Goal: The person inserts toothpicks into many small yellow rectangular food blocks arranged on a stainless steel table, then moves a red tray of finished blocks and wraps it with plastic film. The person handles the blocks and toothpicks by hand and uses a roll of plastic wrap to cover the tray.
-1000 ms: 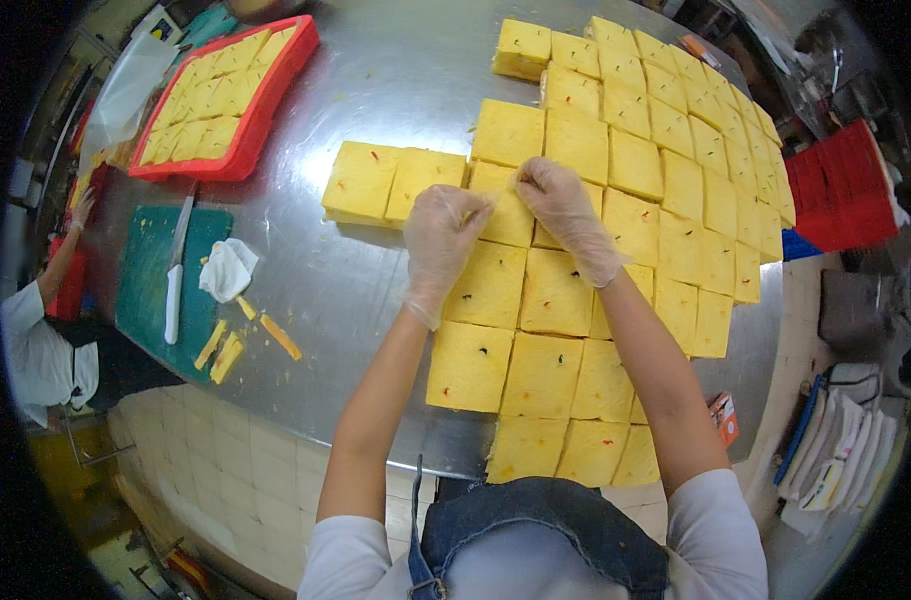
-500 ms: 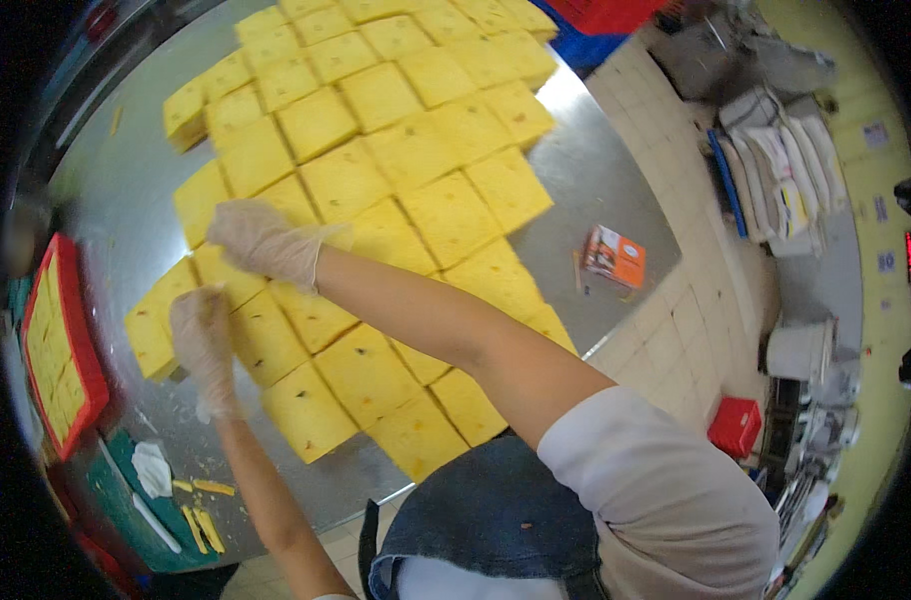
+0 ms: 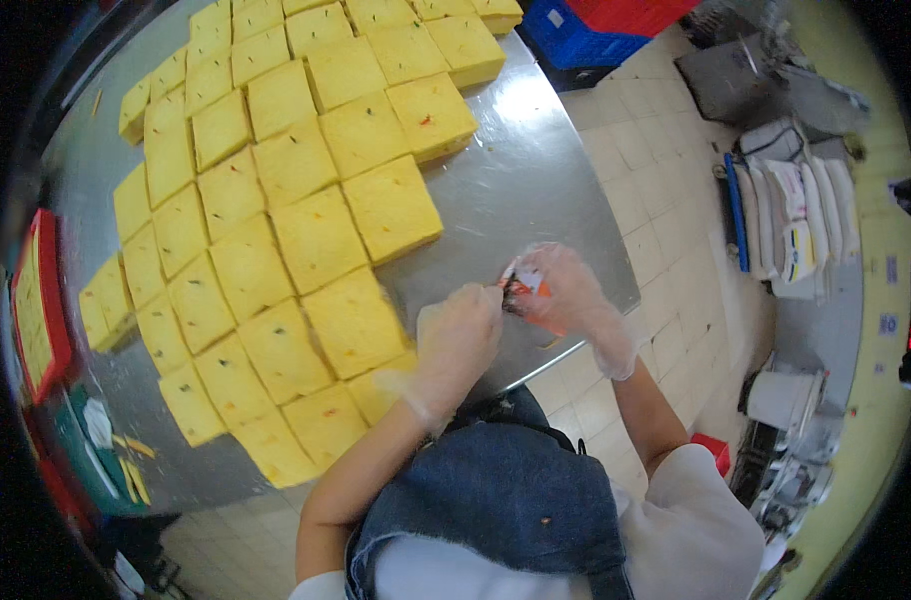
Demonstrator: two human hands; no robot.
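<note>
On the steel table, my right hand (image 3: 568,300), in a clear plastic glove, is closed over a small orange-and-white box (image 3: 548,319) close to the table's front right edge. Its fingers partly cover the box. Just left of the box is my gloved left hand (image 3: 463,340), fingers drawn together in a pinch; anything between them is too small or hidden to make out. Beside the left hand spread rows of square, yellow, cake-like blocks (image 3: 288,350). Many carry a small green or reddish garnish on top.
The steel table (image 3: 516,180) ends at a front right edge above a tiled floor. A red tray (image 3: 61,340) of yellow pieces stands at the left, near a green board (image 3: 81,455) with a knife and yellow strips. Blue and red crates (image 3: 586,40) stand beyond the table.
Both hands have left the yellow blocks at the left and come right to the small box. My right hand now closes over it. The view has shifted too.
</note>
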